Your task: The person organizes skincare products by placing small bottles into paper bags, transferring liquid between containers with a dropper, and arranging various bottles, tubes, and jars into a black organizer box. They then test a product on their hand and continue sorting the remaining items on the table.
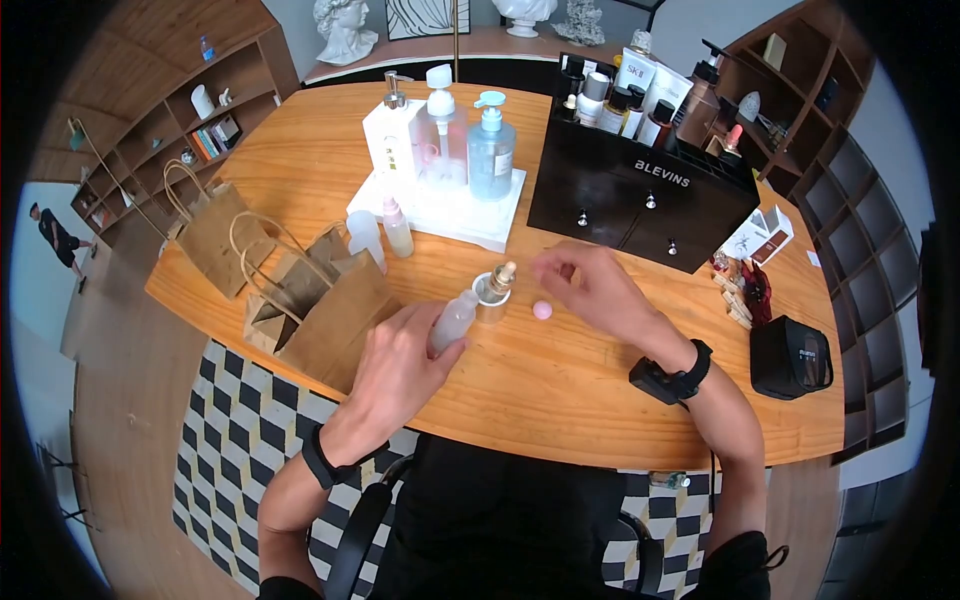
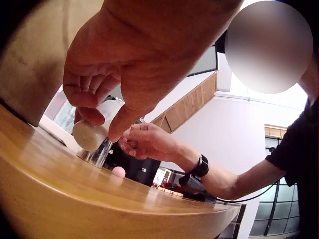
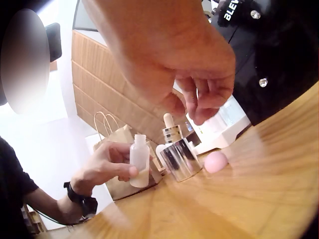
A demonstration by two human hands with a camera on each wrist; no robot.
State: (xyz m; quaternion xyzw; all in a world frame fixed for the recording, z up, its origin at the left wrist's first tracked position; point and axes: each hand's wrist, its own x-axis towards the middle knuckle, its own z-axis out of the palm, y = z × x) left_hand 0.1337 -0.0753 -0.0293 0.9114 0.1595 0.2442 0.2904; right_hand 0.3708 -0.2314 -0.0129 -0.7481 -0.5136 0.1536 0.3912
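In my left hand I hold a small frosted bottle with an uncovered neck; the right wrist view shows pale liquid low inside it. Just beyond its neck, a dropper with a gold collar and cream bulb rises from a shiny cylindrical container on the table. My right hand hovers to the right of the dropper, fingers loosely bent, with nothing between them. Below that hand a pink ball lies on the wood, close to the container.
Paper bags stand at the left, near a pink-capped bottle. Behind, a white tray bears pump bottles. A black drawer box holds cosmetics at the back right. A black case sits at the right edge.
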